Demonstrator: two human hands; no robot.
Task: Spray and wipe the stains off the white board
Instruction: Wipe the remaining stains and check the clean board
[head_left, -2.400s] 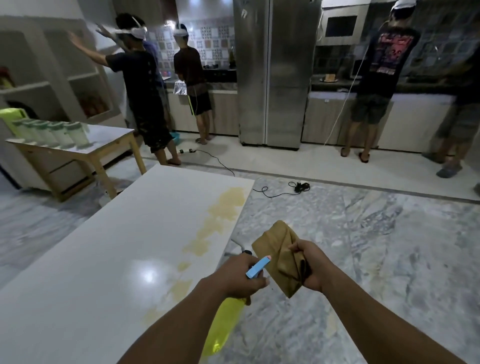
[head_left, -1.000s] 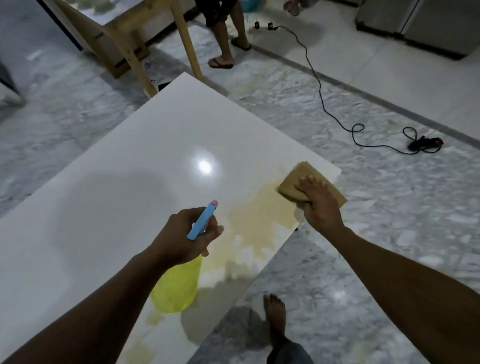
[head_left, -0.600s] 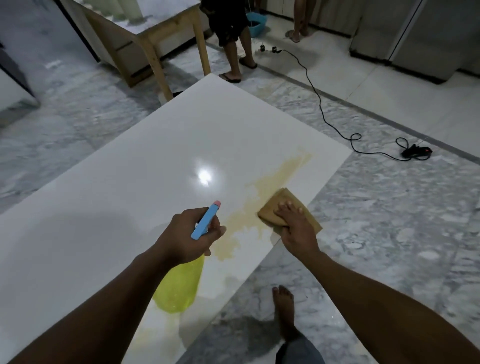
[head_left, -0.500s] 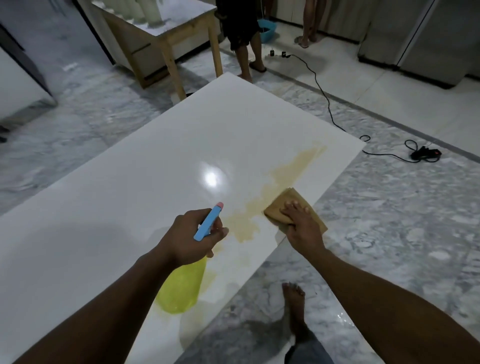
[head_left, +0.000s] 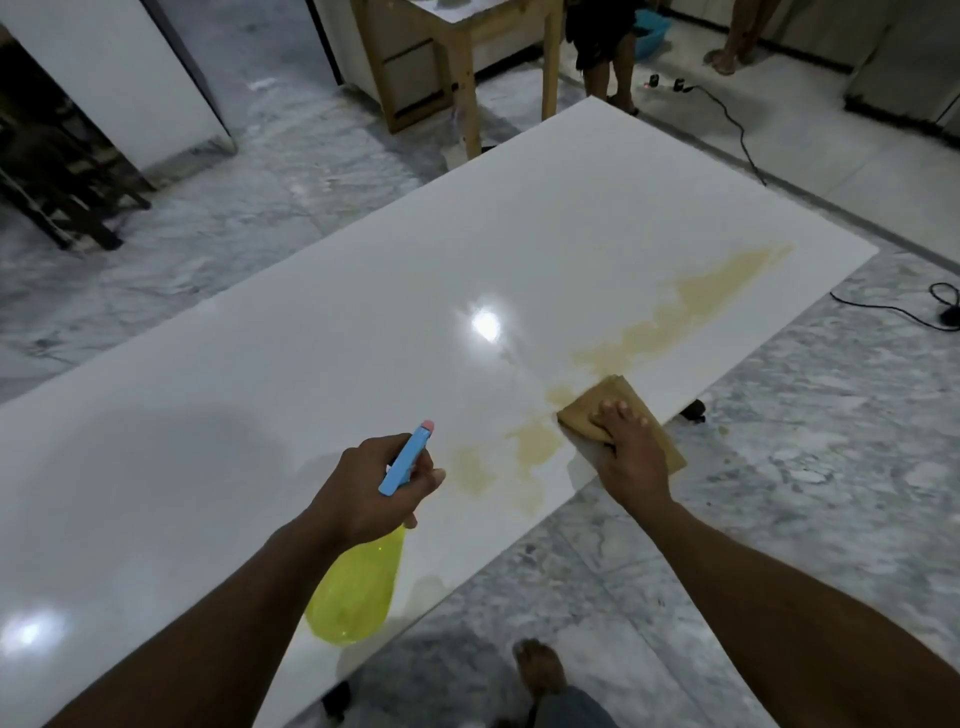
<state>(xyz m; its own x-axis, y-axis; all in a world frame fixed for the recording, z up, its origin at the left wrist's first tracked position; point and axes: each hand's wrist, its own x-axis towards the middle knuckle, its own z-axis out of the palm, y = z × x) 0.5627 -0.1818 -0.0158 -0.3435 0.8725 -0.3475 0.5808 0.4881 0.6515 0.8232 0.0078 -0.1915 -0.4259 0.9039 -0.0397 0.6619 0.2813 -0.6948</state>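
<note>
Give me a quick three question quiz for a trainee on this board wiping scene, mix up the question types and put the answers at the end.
1. True or false: the right hand grips the spray bottle.
2. Where is the cloth? A) on the floor; B) on the white board, pressed under the right hand; C) draped over the bottle.
3. Fill in: the bottle's body is coloured ____.
Key: 1 false, the left hand grips it; 2 B; 3 yellow.
</note>
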